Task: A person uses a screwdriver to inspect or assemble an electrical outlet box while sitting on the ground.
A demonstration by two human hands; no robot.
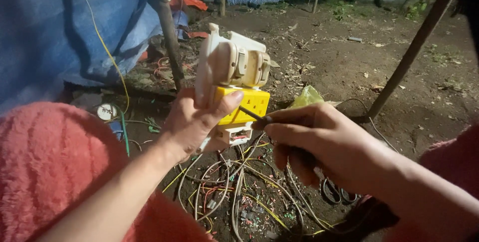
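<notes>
Switch-socket unit (234, 87), cream and yellow: left hand (192, 122) clasps it; right hand (312, 139) fisted round screwdriver (253, 115), tip touching yellow part.

Dirt ground (349, 67) strewn with tangled wires (234, 187).

Wire tangle (234, 187) blocks below; open dirt (339, 67) ahead.

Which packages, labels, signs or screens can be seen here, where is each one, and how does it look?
No signs or screens can be seen.
Possible package: a crumpled yellow-green plastic bag on the dirt ground, just behind the right hand.
Possible label: a small round white disc on the ground at left, beside the wires; too blurred to tell more.
</notes>
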